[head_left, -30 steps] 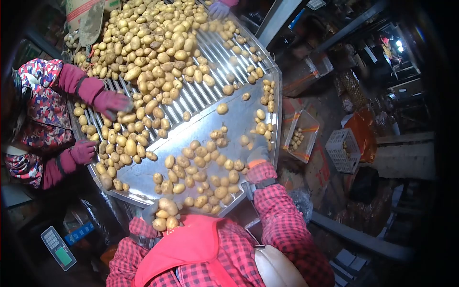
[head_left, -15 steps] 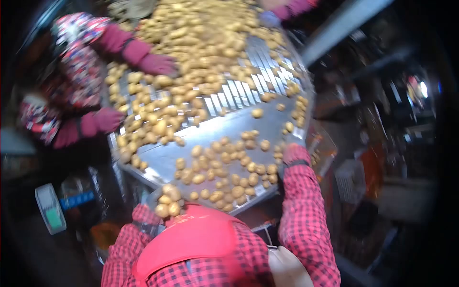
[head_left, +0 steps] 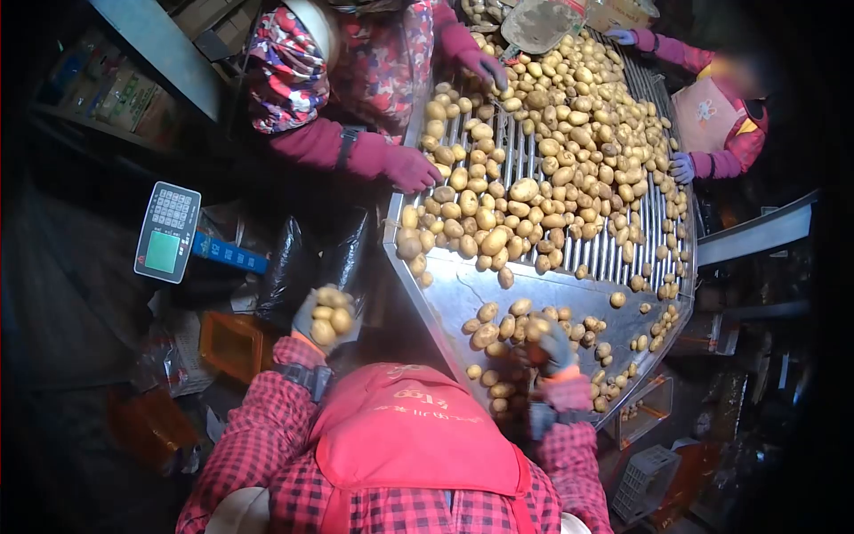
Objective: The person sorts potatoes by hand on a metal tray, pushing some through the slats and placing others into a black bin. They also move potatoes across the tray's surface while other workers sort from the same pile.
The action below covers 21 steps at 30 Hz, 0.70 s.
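My left hand (head_left: 313, 322), in a grey glove, is closed round several potatoes (head_left: 333, 316), away from the table's left edge. My right hand (head_left: 555, 349), gloved too, is at the near end of the metal sorting table (head_left: 454, 289), its fingers closed on a potato (head_left: 536, 329). Loose potatoes (head_left: 498, 331) lie on the smooth sheet around and beyond it. Farther up, a large heap of potatoes (head_left: 578, 142) covers much of the slatted part.
A co-worker's gloved hands (head_left: 411, 169) reach in from the left; another co-worker (head_left: 719, 111) stands at the far right. A scoop (head_left: 541, 25) rests on the heap. Left are a scale display (head_left: 167, 233) and an orange crate (head_left: 231, 345). A white basket (head_left: 645, 481) stands lower right.
The view has swung left and sharpened. My left hand has moved out from the table's near edge with potatoes; my right hand has moved from the right rim in over the loose potatoes.
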### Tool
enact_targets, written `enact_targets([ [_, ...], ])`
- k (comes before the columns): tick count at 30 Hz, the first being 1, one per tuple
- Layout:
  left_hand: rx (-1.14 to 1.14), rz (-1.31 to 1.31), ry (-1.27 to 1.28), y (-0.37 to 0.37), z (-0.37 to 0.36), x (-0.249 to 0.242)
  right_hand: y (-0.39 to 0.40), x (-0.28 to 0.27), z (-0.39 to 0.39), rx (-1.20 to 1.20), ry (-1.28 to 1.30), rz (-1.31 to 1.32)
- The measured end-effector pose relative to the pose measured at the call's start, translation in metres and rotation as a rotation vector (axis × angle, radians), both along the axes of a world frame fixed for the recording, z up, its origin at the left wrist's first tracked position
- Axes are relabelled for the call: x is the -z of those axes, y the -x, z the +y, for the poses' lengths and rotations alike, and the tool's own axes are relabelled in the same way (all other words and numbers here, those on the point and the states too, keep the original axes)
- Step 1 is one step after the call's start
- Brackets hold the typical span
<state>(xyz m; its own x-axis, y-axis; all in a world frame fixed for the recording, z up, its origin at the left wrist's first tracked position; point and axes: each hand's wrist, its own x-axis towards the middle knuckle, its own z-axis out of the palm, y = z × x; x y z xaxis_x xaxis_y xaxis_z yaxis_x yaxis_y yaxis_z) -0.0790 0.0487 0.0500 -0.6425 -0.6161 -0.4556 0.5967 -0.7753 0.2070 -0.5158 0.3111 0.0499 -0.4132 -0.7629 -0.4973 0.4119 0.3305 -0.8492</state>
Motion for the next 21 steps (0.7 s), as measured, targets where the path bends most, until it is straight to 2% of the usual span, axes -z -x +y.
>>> enact_targets([
  [1,-0.049,-0.29,0.048,-0.008,-0.012,-0.008,-0.038,-0.017,-0.047,-0.08,0.072,-0.059],
  [3,-0.123,-0.379,0.042,-0.038,-0.036,0.0,-0.112,-0.037,-0.125,-0.211,0.252,-0.148],
  [5,-0.149,-0.415,-0.002,-0.06,-0.058,0.025,-0.157,-0.045,-0.166,-0.231,0.436,-0.16],
  [7,-0.181,-0.481,-0.103,-0.077,-0.071,0.054,-0.16,-0.051,-0.169,-0.218,0.474,0.071],
  [8,-0.205,-0.523,-0.164,-0.084,-0.073,0.067,-0.146,-0.054,-0.159,-0.254,0.357,0.357],
  [11,-0.244,-0.601,-0.29,-0.098,-0.056,0.1,-0.103,-0.01,-0.106,-0.196,0.048,0.408],
  [12,-0.241,-0.617,-0.317,-0.098,-0.045,0.104,-0.09,-0.031,-0.079,-0.062,-0.154,0.212],
  [13,-0.231,-0.627,-0.346,-0.095,-0.035,0.103,-0.075,0.016,-0.046,0.072,-0.096,0.62],
  [15,-0.2,-0.63,-0.364,-0.081,-0.025,0.091,-0.039,0.011,0.006,0.171,-0.483,0.745],
  [16,-0.182,-0.627,-0.363,-0.07,-0.024,0.08,-0.02,0.027,0.03,0.315,-0.535,0.719],
  [17,-0.164,-0.621,-0.356,-0.06,-0.023,0.072,0.008,0.058,0.064,0.284,-0.602,0.985],
  [19,-0.124,-0.602,-0.326,-0.038,-0.028,0.055,0.038,0.058,0.092,0.293,-0.729,1.14],
  [21,-0.049,-0.594,-0.25,-0.013,-0.037,0.044,0.055,0.036,0.103,0.393,-0.854,0.92],
])
